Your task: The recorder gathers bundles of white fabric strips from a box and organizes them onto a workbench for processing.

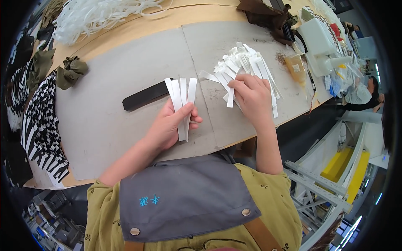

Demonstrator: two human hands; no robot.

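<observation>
My left hand point(178, 119) is closed around several white strips point(183, 94) that fan out above its thumb, their lower ends showing beneath the palm. To the right, my right hand point(252, 98) pinches one white strip point(230, 97) between thumb and fingertips. It is at the near side of a loose pile of white strips point(247, 58), which lies on the grey table surface point(125, 142). Just beyond my left hand lies a flat black bar with a rounded end point(144, 96); the left-hand strips cover its right end.
At the left edge lie many black-and-white strips point(44, 125) and a crumpled olive cloth point(71, 72). Translucent plastic tubing point(96, 21) is heaped at the back left. Back right are dark brown fabric point(266, 19), a white bottle point(319, 39) and an amber bag point(295, 69). A person point(370, 96) is at far right.
</observation>
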